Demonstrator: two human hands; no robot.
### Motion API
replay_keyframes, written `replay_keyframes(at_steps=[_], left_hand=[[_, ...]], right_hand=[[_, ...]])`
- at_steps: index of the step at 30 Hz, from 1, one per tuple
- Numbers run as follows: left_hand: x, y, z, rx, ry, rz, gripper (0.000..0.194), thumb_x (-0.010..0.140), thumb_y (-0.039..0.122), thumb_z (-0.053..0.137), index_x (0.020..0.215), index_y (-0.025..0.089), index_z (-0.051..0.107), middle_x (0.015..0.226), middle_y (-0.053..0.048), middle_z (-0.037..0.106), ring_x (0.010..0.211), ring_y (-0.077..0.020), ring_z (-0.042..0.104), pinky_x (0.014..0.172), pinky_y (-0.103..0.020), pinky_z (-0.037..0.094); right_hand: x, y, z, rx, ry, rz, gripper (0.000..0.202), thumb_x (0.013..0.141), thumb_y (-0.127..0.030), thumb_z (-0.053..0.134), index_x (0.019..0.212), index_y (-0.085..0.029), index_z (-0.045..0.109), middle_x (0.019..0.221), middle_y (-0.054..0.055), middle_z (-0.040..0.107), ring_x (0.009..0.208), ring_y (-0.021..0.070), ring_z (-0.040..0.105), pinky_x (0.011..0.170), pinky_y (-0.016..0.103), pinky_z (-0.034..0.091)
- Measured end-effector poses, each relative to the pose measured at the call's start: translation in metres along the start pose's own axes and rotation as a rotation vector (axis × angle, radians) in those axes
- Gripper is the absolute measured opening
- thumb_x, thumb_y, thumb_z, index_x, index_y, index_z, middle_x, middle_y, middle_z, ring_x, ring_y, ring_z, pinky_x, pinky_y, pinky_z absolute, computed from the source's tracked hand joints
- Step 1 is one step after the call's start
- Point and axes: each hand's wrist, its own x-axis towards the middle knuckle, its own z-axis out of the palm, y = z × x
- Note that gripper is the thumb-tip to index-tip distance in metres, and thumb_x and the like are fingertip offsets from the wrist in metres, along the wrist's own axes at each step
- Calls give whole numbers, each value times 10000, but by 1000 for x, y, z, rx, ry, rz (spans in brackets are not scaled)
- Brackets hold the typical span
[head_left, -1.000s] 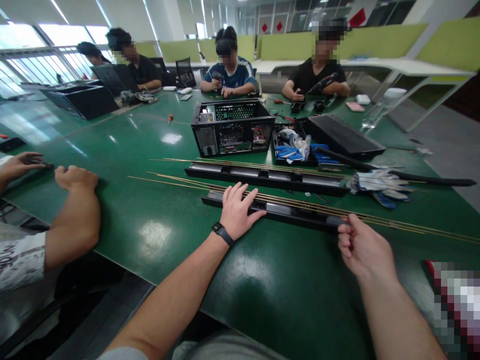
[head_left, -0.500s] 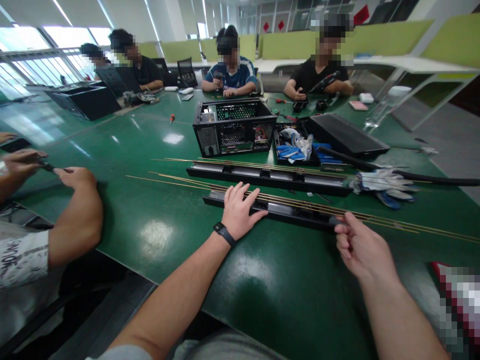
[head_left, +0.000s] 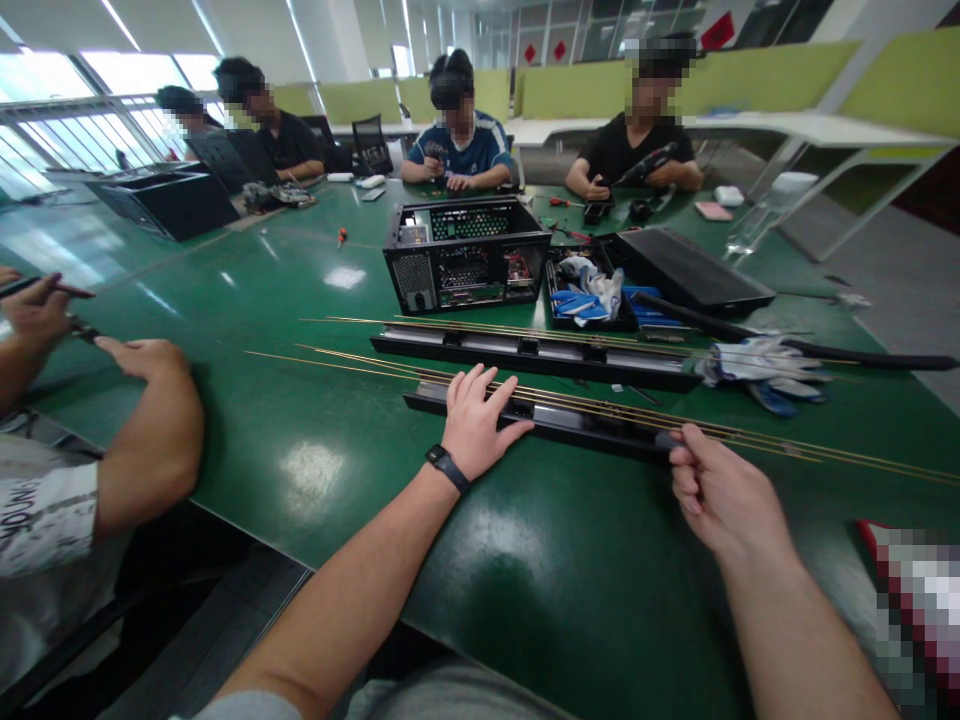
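Across the near side of the green table lies a long black channel bar (head_left: 592, 428), with several thin brass-coloured rods (head_left: 360, 363) running lengthwise over it. My left hand (head_left: 480, 425) rests on the bar and rods toward their left part, fingers spread. At the bar's right end, the thumb and curled fingers of my right hand (head_left: 720, 490) are closed on a dark grey end piece (head_left: 666, 441); how it joins the bar is hidden. Just beyond lies a second black channel bar (head_left: 487, 350), also with thin rods along it.
An open black computer case (head_left: 465, 260) stands behind the bars. Beside it are a black tray (head_left: 630, 312) with gloves, a flat black panel (head_left: 697, 270) and a black hose (head_left: 862, 355). White-blue gloves (head_left: 765, 370) lie at right. A co-worker's arm (head_left: 161, 430) reaches in at left.
My hands keep the same places on the bar, with only a very slight shift of the view. At left, the co-worker's hands have moved, and a thin dark tool now shows in one.
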Motion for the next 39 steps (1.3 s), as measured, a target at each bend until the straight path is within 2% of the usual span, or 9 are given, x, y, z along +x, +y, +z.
replay_keyframes(at_steps=[3,7,13,19,34,39], left_hand=[[0,0,0,-1,8,6,675,995,524,1036,1595,301,824,1702,-187,754,1701,-466,623,1466,-707,434],[0,0,-1,-3,-5,4,677,994,511,1039,1598,290,825,1713,-195,747,1709,-468,618,1471,-713,428],[0,1,-2,-3,-28,-4,686,991,489,1043,1609,293,820,1721,-194,739,1719,-472,607,1482,-714,416],[0,0,-1,-7,-13,2,682,996,508,1038,1607,293,820,1715,-194,744,1712,-466,616,1475,-716,424],[0,0,-1,-9,-5,2,681,999,529,1030,1601,292,818,1715,-192,744,1710,-465,618,1479,-724,415],[0,1,-1,-6,-5,2,677,1004,533,1024,1602,292,820,1714,-192,746,1709,-461,618,1480,-717,415]], right_hand=[[-1,0,2,-21,-19,2,481,888,-559,1086,950,-209,762,712,-55,640,413,64,446,276,167,260],[-1,0,1,-21,-25,24,416,935,-507,1049,976,-192,780,722,-46,650,408,63,435,278,170,254],[3,-3,-3,9,37,33,317,974,-407,998,951,-185,773,742,-33,663,420,47,414,303,168,222],[2,-6,-1,41,109,58,217,1077,-305,830,903,-198,759,712,-36,632,429,48,383,310,171,198],[3,-3,-1,-8,-4,14,379,894,-449,1062,928,-187,789,711,-54,626,415,56,411,291,179,240],[4,-1,-3,-29,-41,7,427,897,-521,1073,946,-221,773,715,-59,635,414,66,431,286,175,256]])
